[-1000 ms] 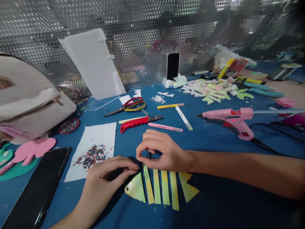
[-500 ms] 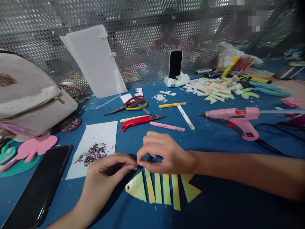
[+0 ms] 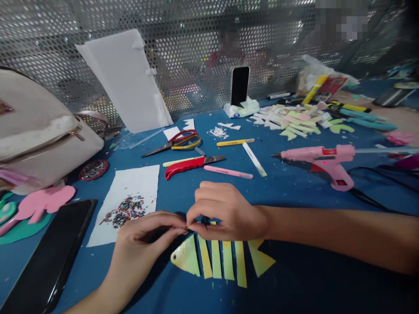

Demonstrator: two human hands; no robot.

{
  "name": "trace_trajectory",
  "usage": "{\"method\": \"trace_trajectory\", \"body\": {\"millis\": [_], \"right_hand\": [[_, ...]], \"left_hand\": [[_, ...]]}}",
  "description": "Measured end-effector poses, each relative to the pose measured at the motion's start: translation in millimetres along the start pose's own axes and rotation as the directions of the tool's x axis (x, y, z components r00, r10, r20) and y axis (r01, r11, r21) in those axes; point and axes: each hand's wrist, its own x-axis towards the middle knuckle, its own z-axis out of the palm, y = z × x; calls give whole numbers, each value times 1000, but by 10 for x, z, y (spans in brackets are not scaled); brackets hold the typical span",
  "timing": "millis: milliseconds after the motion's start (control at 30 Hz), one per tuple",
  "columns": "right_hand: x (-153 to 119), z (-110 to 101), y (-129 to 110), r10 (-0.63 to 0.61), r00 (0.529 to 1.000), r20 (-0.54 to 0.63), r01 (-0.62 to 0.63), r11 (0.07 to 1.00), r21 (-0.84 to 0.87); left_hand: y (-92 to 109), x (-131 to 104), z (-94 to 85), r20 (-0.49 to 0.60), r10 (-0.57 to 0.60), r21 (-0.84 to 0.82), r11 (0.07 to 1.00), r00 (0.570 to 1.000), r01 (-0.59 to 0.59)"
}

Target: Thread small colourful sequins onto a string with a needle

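Head view: our left hand (image 3: 134,244) and right hand (image 3: 229,211) meet by the sliced fish cutout (image 3: 216,261) on the desk (image 3: 294,283), fingers pinched together, contents unclear; we should steady both wrists without nudging it.

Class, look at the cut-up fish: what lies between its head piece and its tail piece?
The head view shows four separate yellow-green strips between the head piece and the tail piece, their upper ends partly hidden by the right hand.
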Motion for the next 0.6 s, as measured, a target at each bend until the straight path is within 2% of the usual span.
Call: {"method": "trace_trajectory", "body": {"millis": [600], "right_hand": [[15, -24, -20, -70, 997, 45, 76, 984, -159]], "left_hand": [[32, 26, 11, 11, 34, -9, 999, 999, -34]]}}
